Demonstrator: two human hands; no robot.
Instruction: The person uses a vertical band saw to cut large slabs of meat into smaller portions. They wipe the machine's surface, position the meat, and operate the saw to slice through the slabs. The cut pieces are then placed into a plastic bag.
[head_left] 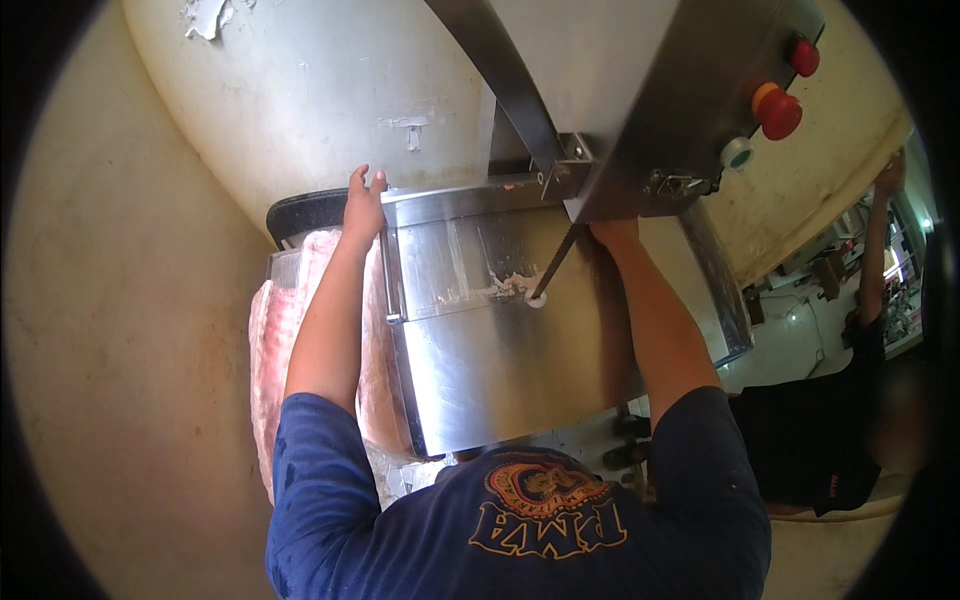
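Observation:
A bone saw with a stainless-steel table [480,390] stands before me. Its narrow upright blade [560,262] comes down into the slot, where pale meat scraps [515,284] lie. My left hand [364,207] is at the table's far left corner, against the end of the raised metal fence [450,205]. Its visible fingertips point up and apart, holding nothing I can see. Beyond the blade on the right, my right hand [614,231] reaches under the saw's steel housing [655,110], which hides its fingers. Large slabs of pink meat [272,345] lie left of the table, beneath my left forearm.
Red knobs [780,112] and a green button [737,153] sit on the housing. A stained pale wall [130,300] rises at the left. To the right, a person in black [810,430] has an arm raised. A black-rimmed tray [310,208] shows behind my left hand.

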